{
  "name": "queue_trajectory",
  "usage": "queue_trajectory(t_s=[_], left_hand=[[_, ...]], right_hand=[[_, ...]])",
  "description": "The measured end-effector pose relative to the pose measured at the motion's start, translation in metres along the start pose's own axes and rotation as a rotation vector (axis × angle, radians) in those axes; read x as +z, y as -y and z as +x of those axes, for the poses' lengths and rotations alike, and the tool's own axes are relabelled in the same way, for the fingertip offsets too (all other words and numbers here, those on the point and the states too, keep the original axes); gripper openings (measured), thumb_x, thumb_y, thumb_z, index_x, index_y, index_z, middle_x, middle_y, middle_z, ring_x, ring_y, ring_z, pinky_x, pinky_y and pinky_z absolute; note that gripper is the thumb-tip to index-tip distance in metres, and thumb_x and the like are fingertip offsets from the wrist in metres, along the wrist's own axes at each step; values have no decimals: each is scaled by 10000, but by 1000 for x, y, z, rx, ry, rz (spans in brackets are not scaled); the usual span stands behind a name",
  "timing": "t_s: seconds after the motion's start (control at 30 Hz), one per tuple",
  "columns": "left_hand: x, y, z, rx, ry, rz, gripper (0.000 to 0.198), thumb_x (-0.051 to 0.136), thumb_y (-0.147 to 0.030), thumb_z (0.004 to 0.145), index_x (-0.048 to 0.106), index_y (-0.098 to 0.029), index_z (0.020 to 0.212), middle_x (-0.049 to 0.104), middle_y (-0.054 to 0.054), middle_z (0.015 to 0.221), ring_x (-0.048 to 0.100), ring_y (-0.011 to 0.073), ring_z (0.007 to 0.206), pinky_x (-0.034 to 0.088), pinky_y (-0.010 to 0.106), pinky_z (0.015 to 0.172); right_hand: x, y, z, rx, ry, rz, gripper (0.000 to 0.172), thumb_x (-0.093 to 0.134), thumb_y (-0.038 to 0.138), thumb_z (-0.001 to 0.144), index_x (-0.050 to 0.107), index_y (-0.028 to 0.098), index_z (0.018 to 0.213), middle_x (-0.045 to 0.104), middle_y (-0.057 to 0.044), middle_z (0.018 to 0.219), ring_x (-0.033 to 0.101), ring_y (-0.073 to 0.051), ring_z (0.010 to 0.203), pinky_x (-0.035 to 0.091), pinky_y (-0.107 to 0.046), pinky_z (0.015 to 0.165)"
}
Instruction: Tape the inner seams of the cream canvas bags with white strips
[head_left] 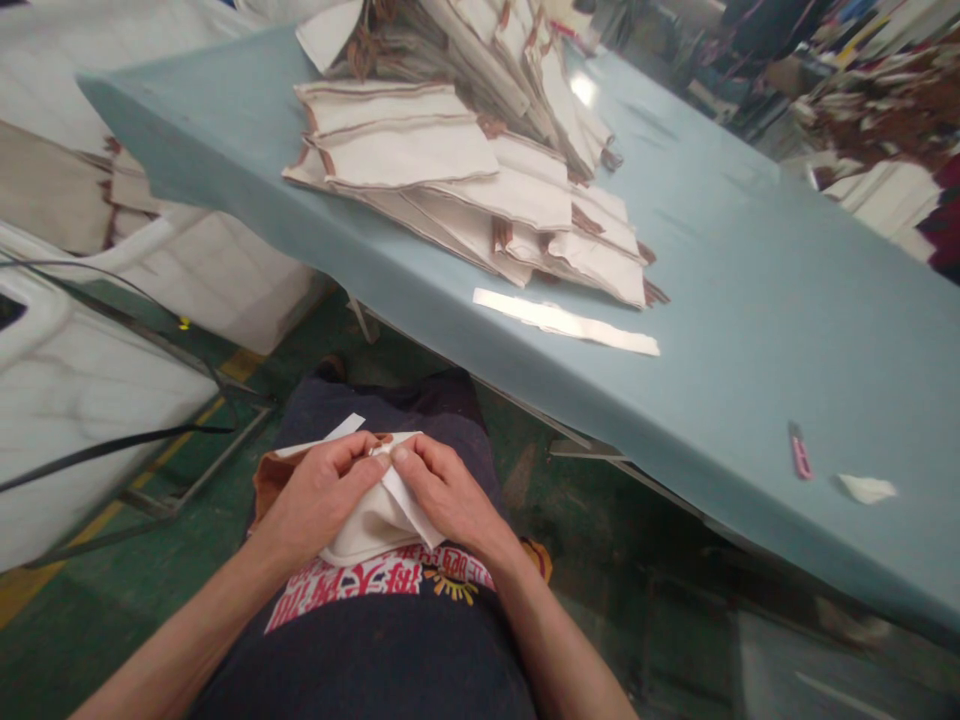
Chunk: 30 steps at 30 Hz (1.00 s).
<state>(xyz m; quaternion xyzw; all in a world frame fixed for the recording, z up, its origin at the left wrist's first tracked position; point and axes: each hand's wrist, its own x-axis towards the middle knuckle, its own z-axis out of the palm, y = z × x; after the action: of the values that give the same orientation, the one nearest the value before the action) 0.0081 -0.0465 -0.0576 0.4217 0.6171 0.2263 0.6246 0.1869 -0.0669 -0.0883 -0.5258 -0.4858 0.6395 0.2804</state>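
In my lap lies a cream cloth piece (364, 525) with brown fabric (271, 480) along its left side. My left hand (324, 492) pinches its upper edge between thumb and fingers. Right beside it, my right hand (444, 488) pinches the same edge, the two thumbs nearly touching. A white strip (409, 498) hangs down from under my right thumb across the cloth, and a white end (346, 427) sticks out above my left hand. The fingertips hide whatever joins strip and cloth.
On the blue-covered table (720, 350) lie stacked cream cloth pieces (420, 150) with brown edging, white strips (562, 322), a pink-handled cutter (800, 455) and a white scrap (867, 488). White bins (217, 270) stand at the left, near a metal frame (202, 475) and black cable (112, 452).
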Motion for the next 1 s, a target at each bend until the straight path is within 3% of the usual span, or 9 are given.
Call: queue_trajectory(t_s=[0.6, 1.0], left_hand=[[0, 3, 2, 34, 7, 15, 483, 843, -693, 729, 759, -222, 791, 746, 26, 735, 605, 216, 677, 478, 275, 581], [-1, 6, 6, 7, 19, -26, 453, 820, -648, 714, 761, -208, 805, 737, 17, 741, 577, 195, 672, 443, 267, 592]], right_hand=[[0, -1, 1, 23, -4, -7, 352, 553, 512, 1137, 628, 221, 954, 651, 1, 928, 586, -184, 870, 446, -319, 799], [0, -1, 4, 47, -5, -2, 358, 562, 519, 1142, 618, 228, 942, 622, 11, 905, 561, -176, 843, 435, -315, 784]])
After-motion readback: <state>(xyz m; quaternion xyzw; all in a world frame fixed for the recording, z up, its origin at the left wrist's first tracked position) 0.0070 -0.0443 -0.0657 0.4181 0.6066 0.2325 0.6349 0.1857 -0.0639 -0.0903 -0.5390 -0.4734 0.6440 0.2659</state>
